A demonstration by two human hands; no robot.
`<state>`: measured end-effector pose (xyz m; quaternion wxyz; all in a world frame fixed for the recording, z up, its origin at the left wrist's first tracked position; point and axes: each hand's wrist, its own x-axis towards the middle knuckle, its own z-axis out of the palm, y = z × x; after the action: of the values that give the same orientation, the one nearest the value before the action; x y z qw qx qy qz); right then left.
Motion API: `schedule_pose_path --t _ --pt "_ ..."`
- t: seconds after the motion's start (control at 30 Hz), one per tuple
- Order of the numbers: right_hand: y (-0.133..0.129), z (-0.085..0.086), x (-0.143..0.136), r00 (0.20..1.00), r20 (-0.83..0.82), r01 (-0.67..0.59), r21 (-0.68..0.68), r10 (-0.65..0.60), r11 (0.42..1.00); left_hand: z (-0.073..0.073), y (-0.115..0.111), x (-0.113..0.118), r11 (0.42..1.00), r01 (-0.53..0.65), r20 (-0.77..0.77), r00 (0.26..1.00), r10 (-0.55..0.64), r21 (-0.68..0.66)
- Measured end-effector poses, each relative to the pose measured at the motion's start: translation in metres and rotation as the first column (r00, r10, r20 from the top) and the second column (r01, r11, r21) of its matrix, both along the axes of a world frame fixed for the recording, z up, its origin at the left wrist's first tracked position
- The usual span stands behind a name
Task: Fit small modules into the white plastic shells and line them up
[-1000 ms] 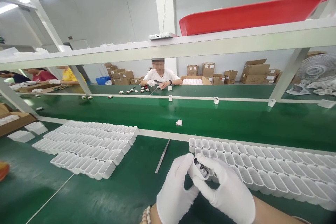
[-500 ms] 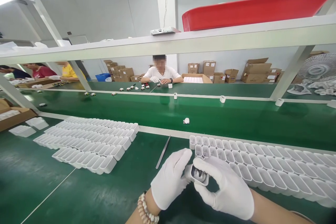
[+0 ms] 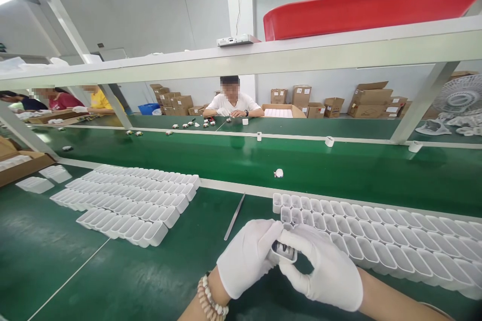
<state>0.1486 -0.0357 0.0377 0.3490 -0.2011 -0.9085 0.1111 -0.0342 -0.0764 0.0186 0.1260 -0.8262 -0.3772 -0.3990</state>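
Both my hands wear white gloves and meet around one small white plastic housing (image 3: 285,256). Its open end faces me and shows dark and metallic parts inside. My left hand (image 3: 246,257) is closed on the housing's left side, its thumb and fingers near the top edge. From the right, my right hand (image 3: 322,267) pinches the same housing between thumb and fingers. Tweezers (image 3: 235,216) lie on the green tabletop, up and left of my left hand. Just behind my right hand stand rows of open white housings (image 3: 376,241).
More white housings (image 3: 124,205) stand in rows at left. A green conveyor belt (image 3: 211,158) runs across, carrying a small part (image 3: 278,173) and several housings along its far side. Overhead is a shelf (image 3: 181,65) with a red tray (image 3: 361,12). A co-worker (image 3: 233,103) sits opposite.
My left fingers have closed further over the top of the housing, covering more of its opening. The parts on the belt have shifted to the right.
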Motion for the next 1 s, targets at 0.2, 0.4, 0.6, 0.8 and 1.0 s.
schedule_pose_path --t 0.2,0.4,0.6,0.8,1.0 --pt "0.003 -0.001 -0.005 0.983 0.161 0.001 -0.471 0.085 0.882 -0.006 0.000 0.004 0.992 -0.035 0.059 0.997 0.043 -0.123" --pt "0.006 -0.022 -0.005 0.995 0.095 0.045 -0.675 0.026 0.736 -0.008 -0.001 0.010 0.941 -0.081 0.084 0.990 0.115 -0.329" --pt "0.012 -0.018 -0.011 0.987 -0.161 -0.140 -0.929 -0.031 0.342 -0.011 -0.001 0.020 0.788 0.002 0.312 0.919 0.242 -0.616" --pt "0.031 -0.016 -0.020 0.922 -0.310 -0.352 -0.921 -0.233 -0.169 -0.014 0.012 0.016 0.584 0.206 0.548 0.670 0.501 -0.785" --pt "0.043 -0.016 -0.015 0.884 -0.305 -0.406 -0.878 -0.355 -0.254 -0.028 0.021 0.001 0.686 0.194 0.641 0.594 0.486 -0.701"
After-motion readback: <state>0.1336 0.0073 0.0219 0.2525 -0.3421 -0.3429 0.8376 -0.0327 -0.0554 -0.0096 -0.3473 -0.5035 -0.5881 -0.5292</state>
